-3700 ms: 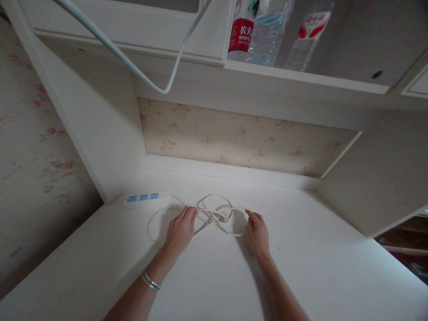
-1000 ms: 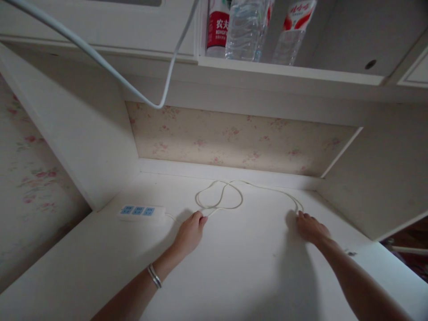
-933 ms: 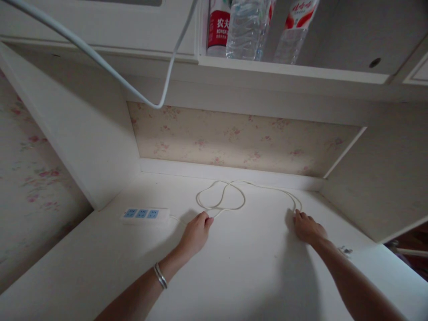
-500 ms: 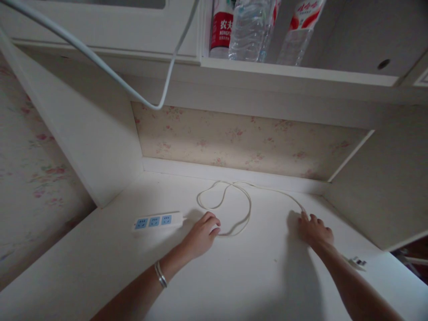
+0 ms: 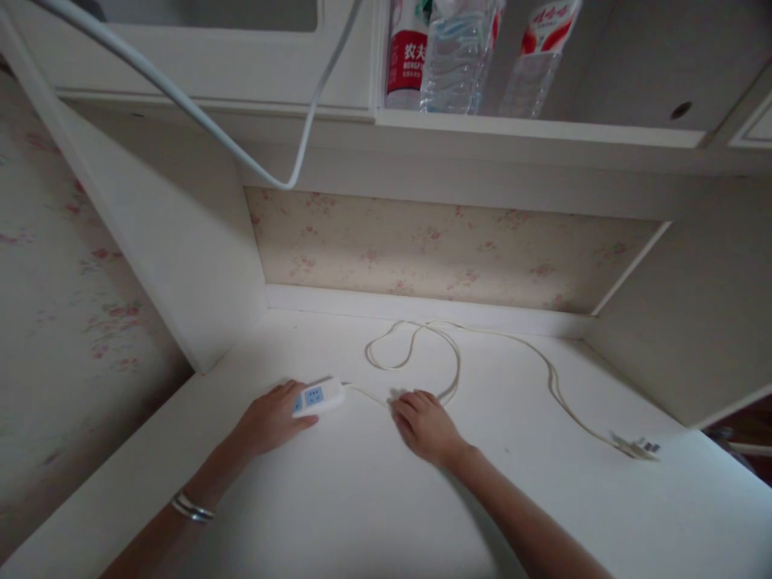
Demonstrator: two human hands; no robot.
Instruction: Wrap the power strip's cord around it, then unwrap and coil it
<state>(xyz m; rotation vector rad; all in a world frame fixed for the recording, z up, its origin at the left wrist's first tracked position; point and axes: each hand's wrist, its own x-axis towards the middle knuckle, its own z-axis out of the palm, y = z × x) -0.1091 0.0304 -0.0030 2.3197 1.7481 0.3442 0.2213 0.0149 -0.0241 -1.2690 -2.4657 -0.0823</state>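
Observation:
My left hand (image 5: 274, 418) is wrapped over the left part of a white power strip (image 5: 330, 394) with blue socket faces, fingers and thumb on either side of it. Its cord (image 5: 459, 366) runs out of the right end to my right hand (image 5: 425, 426). That hand is closed on the cord near the strip, palm down on the desk. Beyond it the cord makes a loose loop toward the back and trails off to the right. At its far end the plug (image 5: 642, 449) lies on the desk, away from both hands.
The white desk top (image 5: 362, 507) meets a floral-papered wall (image 5: 458, 249) at the back, with side panels left and right. Overhead, a shelf (image 5: 543, 133) holds several plastic bottles (image 5: 458, 64). A thick pale cable or rod (image 5: 241, 157) hangs in the upper left foreground.
My left hand has moved left from the cord and taken hold of the power strip. My right hand has left the cord's right stretch and now grips it near the strip.

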